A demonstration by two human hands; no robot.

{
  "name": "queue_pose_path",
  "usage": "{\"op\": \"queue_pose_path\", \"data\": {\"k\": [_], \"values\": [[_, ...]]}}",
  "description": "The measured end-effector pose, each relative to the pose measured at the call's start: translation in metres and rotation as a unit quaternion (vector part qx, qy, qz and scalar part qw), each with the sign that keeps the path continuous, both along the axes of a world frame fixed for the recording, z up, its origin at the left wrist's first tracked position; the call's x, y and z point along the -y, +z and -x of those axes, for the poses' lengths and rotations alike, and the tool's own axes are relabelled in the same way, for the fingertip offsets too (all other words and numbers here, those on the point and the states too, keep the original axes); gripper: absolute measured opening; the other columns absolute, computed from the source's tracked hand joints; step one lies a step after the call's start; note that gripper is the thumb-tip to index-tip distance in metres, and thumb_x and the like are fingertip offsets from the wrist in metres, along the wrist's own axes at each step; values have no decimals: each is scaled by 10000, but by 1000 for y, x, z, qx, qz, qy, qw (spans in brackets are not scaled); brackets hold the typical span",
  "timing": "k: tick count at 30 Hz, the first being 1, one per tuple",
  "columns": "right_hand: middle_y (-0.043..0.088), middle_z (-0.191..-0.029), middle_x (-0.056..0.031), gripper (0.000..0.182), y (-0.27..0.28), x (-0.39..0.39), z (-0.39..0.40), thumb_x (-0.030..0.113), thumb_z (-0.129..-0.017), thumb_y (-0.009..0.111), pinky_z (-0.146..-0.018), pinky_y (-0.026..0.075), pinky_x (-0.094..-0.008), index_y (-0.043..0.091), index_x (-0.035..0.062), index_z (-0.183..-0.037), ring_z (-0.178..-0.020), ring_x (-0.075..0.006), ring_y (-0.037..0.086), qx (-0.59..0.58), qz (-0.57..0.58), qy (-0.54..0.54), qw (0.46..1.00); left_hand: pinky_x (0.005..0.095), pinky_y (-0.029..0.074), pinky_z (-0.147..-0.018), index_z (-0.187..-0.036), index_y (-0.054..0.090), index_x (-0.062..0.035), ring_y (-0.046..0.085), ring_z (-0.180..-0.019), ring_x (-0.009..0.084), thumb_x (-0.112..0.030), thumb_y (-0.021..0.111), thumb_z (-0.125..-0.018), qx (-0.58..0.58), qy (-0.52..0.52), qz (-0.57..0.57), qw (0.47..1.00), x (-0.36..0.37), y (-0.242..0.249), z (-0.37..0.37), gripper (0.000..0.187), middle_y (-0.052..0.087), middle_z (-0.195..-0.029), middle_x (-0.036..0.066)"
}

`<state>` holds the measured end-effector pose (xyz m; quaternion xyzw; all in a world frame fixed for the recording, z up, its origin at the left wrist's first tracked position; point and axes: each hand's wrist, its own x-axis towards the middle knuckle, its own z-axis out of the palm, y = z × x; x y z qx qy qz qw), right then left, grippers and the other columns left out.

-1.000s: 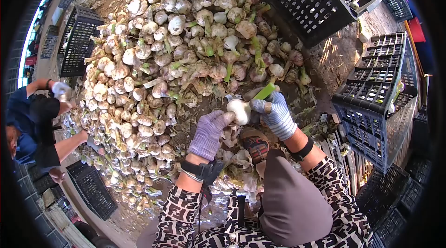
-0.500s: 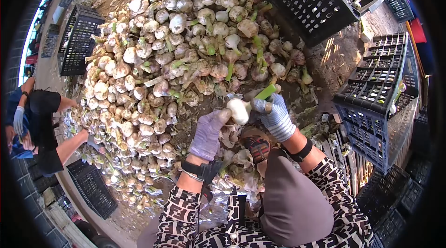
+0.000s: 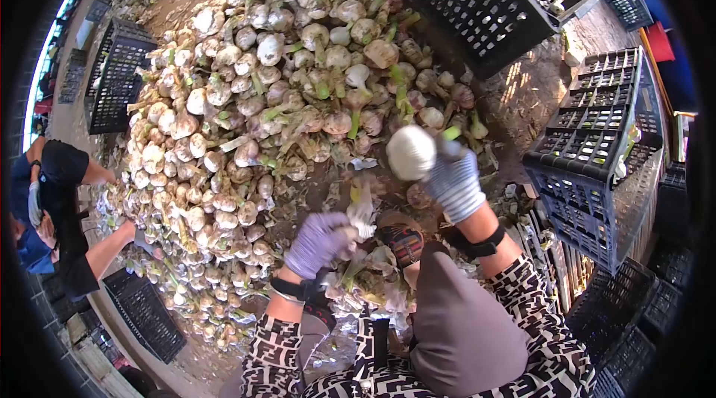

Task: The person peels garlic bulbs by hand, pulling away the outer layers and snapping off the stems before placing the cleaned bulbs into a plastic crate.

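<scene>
- The right hand (image 3: 456, 185), in a striped glove, is clamped near the neck of a white bulb (image 3: 411, 152), held above the ground beside the pile of bulbs (image 3: 246, 111); a green stem end (image 3: 451, 132) shows past the fingers.
- The left hand (image 3: 315, 246), in a purple glove, is apart from the right, low and curled near loose papery skins (image 3: 362, 213); blur hides whether it grips anything.
- The bulb looks firm and fairly light for its size, its body rigid but apt to bruise if squeezed hard or dropped.
- Its smooth, rounded skin could slide under gloved fingertips, and the outer layers probably tear easily.
- The stiffer neck, close above the bulb, seems the surest place to take hold; a palm beneath the round body would steady it.
- The shed skins look soft, thin and nearly weightless, better pinched than pushed.
- A shoe (image 3: 403, 241) stands close by, between the hands.
</scene>
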<state>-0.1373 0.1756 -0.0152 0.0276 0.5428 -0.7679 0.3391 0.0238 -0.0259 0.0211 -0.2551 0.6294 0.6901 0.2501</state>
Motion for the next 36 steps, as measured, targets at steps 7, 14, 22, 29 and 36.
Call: {"op": "queue_pose_path", "data": {"k": [7, 14, 22, 29, 36], "values": [[570, -963, -69, 588, 46, -69, 85, 192, -799, 640, -491, 474, -220, 397, 43, -1313, -779, -131, 556, -61, 376, 7, 924, 426, 506, -704, -1059, 637, -160, 642, -842, 316, -213, 551, -776, 30, -662, 208, 720, -42, -80, -103, 301, 654, -893, 159], [555, -1154, -137, 465, -58, 15, 71, 32, -715, 555, -887, 455, -393, 546, 144, -1167, -1059, -346, 520, -362, -582, 271, 676, 407, 494, -771, -1032, 630, -159, 614, -924, 302, -173, 531, -773, 5, -550, 320, 771, -32, -33, -34, 278, 626, -1002, 147], [622, -992, -99, 451, -52, 6, 24, 41, -693, 669, -791, 508, -317, 537, 28, -1124, -889, -244, 612, 8, -143, 76, 987, 352, 468, -882, -1211, 496, -35, 573, -1021, 271, -88, 674, -749, -179, 40, 256, 949, -36, -49, 26, 498, 555, -1158, 140], [595, -960, -96, 424, -12, 29, -27, 252, -804, 666, -752, 481, -285, 529, -35, -1085, -860, -161, 575, 105, -38, 130, 985, 310, 467, -868, -1281, 409, -13, 545, -1012, 183, -90, 762, -687, -190, 229, 67, 952, -39, -25, 45, 696, 529, -1164, 123], [573, -775, -29, 258, 9, 42, -27, 194, -828, 649, -542, 425, -238, 564, 7, -984, -650, -83, 515, 114, -33, 85, 989, 354, 480, -826, -1169, 480, -80, 563, -982, 283, -77, 765, -605, -232, 49, 324, 916, -39, -12, 40, 632, 528, -1104, 136]]}}
